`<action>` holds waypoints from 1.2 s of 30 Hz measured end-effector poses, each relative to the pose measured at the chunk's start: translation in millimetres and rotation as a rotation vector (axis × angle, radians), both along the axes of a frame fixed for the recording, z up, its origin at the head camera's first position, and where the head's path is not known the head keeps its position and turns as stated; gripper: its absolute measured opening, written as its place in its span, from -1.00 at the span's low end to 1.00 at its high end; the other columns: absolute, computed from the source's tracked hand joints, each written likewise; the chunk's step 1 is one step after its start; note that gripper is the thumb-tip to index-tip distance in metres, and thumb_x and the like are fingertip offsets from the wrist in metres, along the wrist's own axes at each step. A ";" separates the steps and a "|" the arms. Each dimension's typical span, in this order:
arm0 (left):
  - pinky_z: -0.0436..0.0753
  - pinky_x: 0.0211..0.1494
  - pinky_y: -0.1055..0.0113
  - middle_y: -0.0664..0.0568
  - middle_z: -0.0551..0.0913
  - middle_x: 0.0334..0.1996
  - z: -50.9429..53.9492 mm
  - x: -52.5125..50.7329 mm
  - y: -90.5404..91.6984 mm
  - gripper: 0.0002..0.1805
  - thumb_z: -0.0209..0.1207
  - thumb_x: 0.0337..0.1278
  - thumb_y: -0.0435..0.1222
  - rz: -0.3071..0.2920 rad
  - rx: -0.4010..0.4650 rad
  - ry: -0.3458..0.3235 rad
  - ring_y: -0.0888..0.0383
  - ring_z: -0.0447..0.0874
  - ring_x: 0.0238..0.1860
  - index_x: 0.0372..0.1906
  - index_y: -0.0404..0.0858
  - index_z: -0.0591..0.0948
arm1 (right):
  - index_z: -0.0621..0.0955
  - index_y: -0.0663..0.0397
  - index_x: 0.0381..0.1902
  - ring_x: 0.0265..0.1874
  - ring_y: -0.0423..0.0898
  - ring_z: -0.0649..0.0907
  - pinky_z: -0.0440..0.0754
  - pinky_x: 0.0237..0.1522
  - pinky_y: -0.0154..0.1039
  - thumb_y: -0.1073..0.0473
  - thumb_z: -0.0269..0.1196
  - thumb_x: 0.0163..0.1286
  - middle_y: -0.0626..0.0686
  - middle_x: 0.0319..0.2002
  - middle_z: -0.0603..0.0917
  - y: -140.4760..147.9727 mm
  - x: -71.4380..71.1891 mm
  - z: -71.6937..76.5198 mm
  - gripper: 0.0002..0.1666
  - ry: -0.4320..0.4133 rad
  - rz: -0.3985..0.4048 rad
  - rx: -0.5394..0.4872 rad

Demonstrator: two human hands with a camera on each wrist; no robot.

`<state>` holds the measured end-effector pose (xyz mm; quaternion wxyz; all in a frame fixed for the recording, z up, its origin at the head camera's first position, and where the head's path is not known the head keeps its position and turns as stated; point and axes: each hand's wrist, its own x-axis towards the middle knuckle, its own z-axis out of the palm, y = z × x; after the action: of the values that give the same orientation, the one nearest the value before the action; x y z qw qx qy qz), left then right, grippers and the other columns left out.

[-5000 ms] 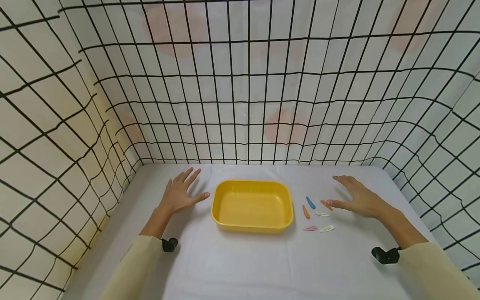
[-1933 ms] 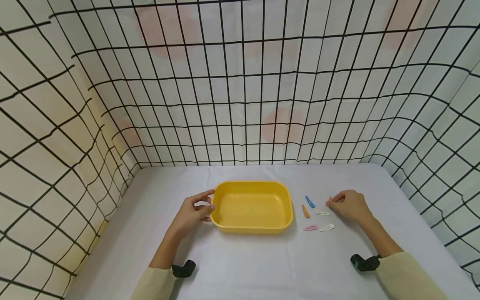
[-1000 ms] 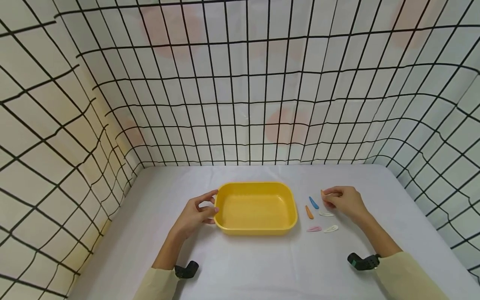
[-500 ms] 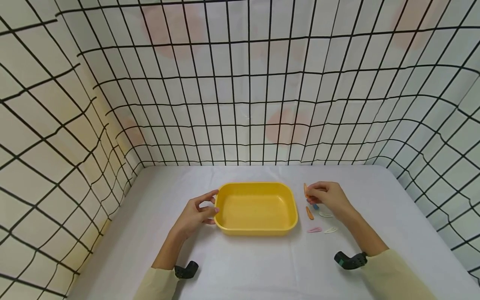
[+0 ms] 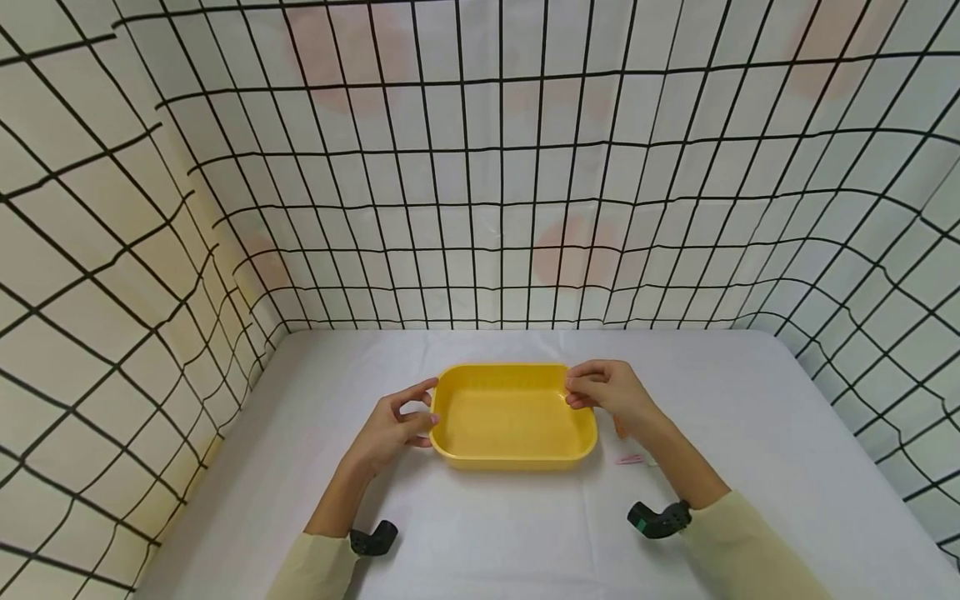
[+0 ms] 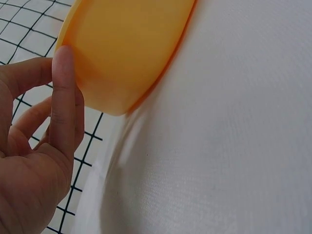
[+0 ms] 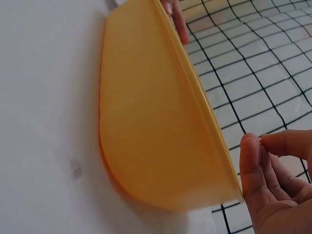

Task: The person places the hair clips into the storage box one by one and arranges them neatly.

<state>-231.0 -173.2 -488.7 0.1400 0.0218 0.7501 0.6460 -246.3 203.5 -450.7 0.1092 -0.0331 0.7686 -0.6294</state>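
The yellow plastic tray [image 5: 513, 462] stands on the white-covered table. At its left end my left hand [image 5: 390, 429] holds the rim, thumb at the edge and fingers against the outside; in the left wrist view the thumb [image 6: 63, 78] touches the tray wall. My right hand [image 5: 609, 390] is over the tray's far right corner, thumb and fingertips pinched together. The orange hair clip between them is almost wholly hidden by the fingers. Beneath the right wrist show a pink hair clip [image 5: 630, 459] and part of another orange hair clip [image 5: 620, 430].
The remaining clips right of the tray are mostly covered by the right hand and forearm. Black wire grid [image 5: 480, 250] over white cloth closes off the back and both sides. Each wrist wears a black camera [image 5: 660, 520].
Since earlier, the left hand came to the tray's rim. My right hand picked an orange hair clip off the table and carried it left, from the clips to the tray's right corner.
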 end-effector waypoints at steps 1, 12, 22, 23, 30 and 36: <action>0.83 -0.23 0.28 -0.06 0.46 0.07 0.2 0.4 -0.1 -0.31 0.38 0.20 -0.36 -0.001 0.000 0.001 0.05 0.71 -0.35 0.43 0.10 0.53 | 0.59 0.49 0.08 -0.32 -0.13 0.80 0.83 -0.12 -0.26 0.23 0.29 0.48 0.25 -0.19 0.77 -4.6 -0.1 -0.1 -0.60 -0.010 0.002 -0.004; 0.84 -0.20 0.22 -0.09 0.39 0.14 3.3 -6.1 -3.7 -0.26 0.35 0.25 -0.37 -0.100 -0.023 0.005 0.08 0.70 -0.35 0.49 0.12 0.45 | 0.60 0.49 0.03 -0.31 -0.04 0.81 0.83 -0.07 -0.10 0.29 0.29 0.47 0.31 -0.17 0.77 -52.8 -3.8 -2.6 -0.67 -0.037 0.077 -0.043; 0.84 -0.12 0.22 -0.15 0.41 0.15 7.8 -22.1 -12.8 -0.23 0.43 0.17 -0.31 -0.230 -0.054 -0.030 0.04 0.73 -0.28 0.48 0.11 0.47 | 0.68 0.38 -0.08 -0.36 -0.03 0.83 0.84 -0.12 -0.08 0.32 0.31 0.43 0.22 -0.25 0.80 -103.1 -7.3 -13.3 -0.81 -0.128 0.071 -0.006; 0.84 -0.12 0.22 -0.14 0.41 0.15 7.3 -23.1 -13.0 -0.23 0.44 0.16 -0.31 -0.233 -0.050 -0.030 0.05 0.73 -0.28 0.48 0.11 0.47 | 0.69 0.36 -0.10 -0.37 -0.04 0.82 0.84 -0.14 -0.10 0.32 0.32 0.42 0.20 -0.27 0.80 -107.5 -8.4 -14.4 -0.82 -0.136 0.077 0.004; 0.83 -0.14 0.26 -0.15 0.41 0.13 0.0 -23.1 -14.7 -0.24 0.39 0.22 -0.34 -0.251 -0.001 -0.006 0.09 0.73 -0.26 0.51 0.05 0.43 | 0.75 0.28 -0.20 -0.44 -0.06 0.81 0.84 -0.29 -0.23 0.30 0.38 0.37 0.13 -0.36 0.80 -135.0 -12.8 -21.6 -0.87 -0.142 0.114 0.103; 0.83 -0.16 0.28 -0.20 0.41 0.13 0.4 -21.4 -14.8 -0.24 0.33 0.27 -0.39 -0.269 0.023 0.004 0.09 0.74 -0.26 0.54 0.00 0.40 | 0.77 0.25 -0.26 -0.53 -0.08 0.79 0.82 -0.37 -0.29 0.29 0.39 0.35 0.11 -0.45 0.79 -155.2 -15.2 -26.2 -0.91 -0.145 0.156 0.169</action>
<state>-252.5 -188.0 -488.3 0.2237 0.1248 0.7331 0.6301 -261.5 48.3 -476.9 0.2155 -0.0376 0.8041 -0.5528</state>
